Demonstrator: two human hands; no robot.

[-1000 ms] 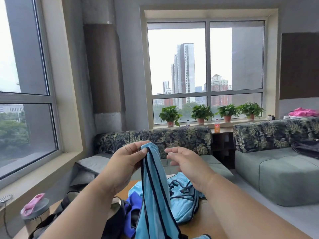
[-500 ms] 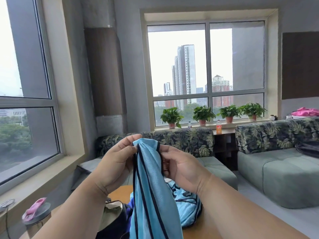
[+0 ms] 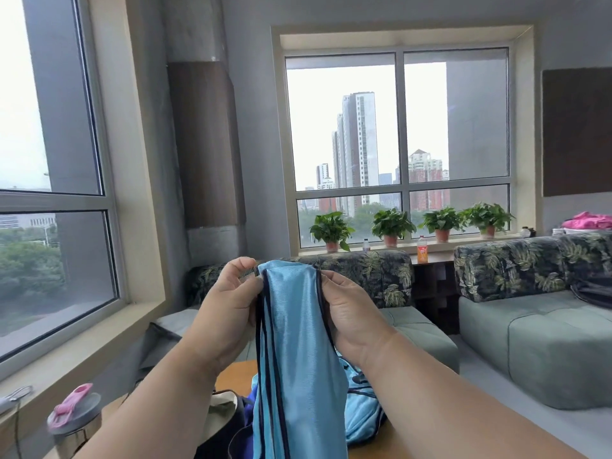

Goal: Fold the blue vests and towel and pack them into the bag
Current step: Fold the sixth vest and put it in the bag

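Note:
A light blue vest [image 3: 298, 352] with dark navy trim hangs upright in front of me, its top held at chest height. My left hand [image 3: 231, 303] pinches its upper left edge and my right hand [image 3: 347, 309] grips its upper right edge. Below, on the wooden table [image 3: 235, 376], lies another light blue vest [image 3: 361, 415] in a heap, with a darker blue cloth [image 3: 249, 403] peeking out beside it. A dark bag with a pale lining [image 3: 222, 412] sits open at the lower left, mostly hidden by my left arm.
A metal bottle with a pink lid [image 3: 71, 422] stands at the table's left edge by the window sill. Green sofas [image 3: 530, 342] with leaf-print backs stand behind and to the right. Potted plants [image 3: 392, 226] line the far sill.
My right hand has closed in and taken the vest's right edge. Both hands have raised the vest and spread its top wider.

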